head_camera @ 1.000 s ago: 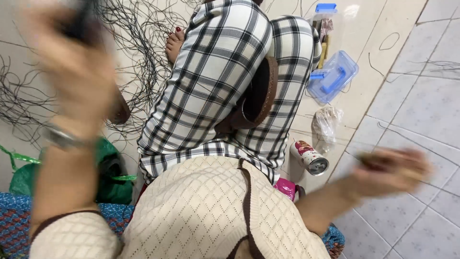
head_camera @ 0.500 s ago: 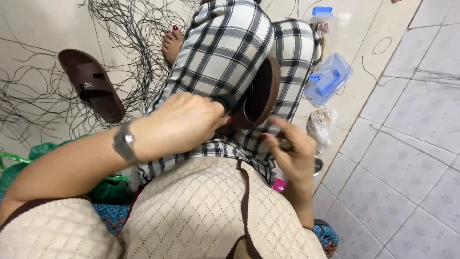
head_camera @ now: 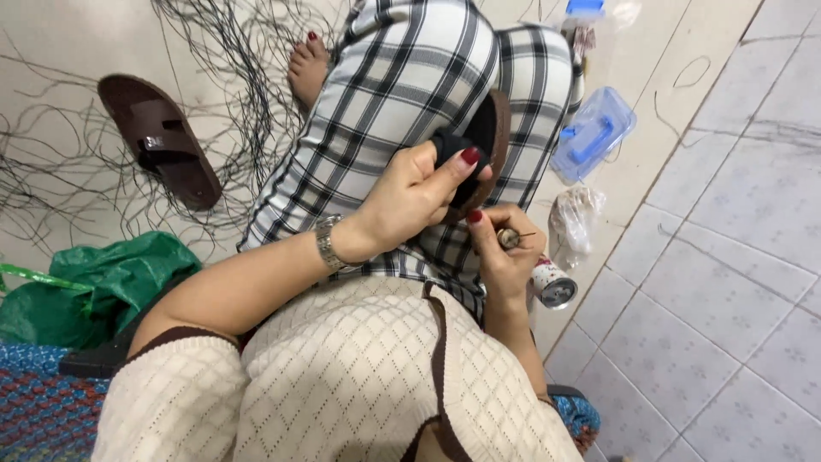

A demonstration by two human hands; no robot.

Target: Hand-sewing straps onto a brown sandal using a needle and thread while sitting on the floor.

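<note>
- A floor of pale tiles is seen, strewn with loose black threads.
- A dark brown sandal, black-strapped, is held on the lap, gripped by the left hand.
- A small tool is pinched in the closed right hand.
- Two sandals are counted, the second sandal lying on the floor; one blue plastic box; one green bag.

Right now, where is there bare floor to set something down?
Free: the grey tiled floor right of the blue plastic box and small can. Crowded: the black threads around the brown sandal, and the green bag beside the left arm.
</note>
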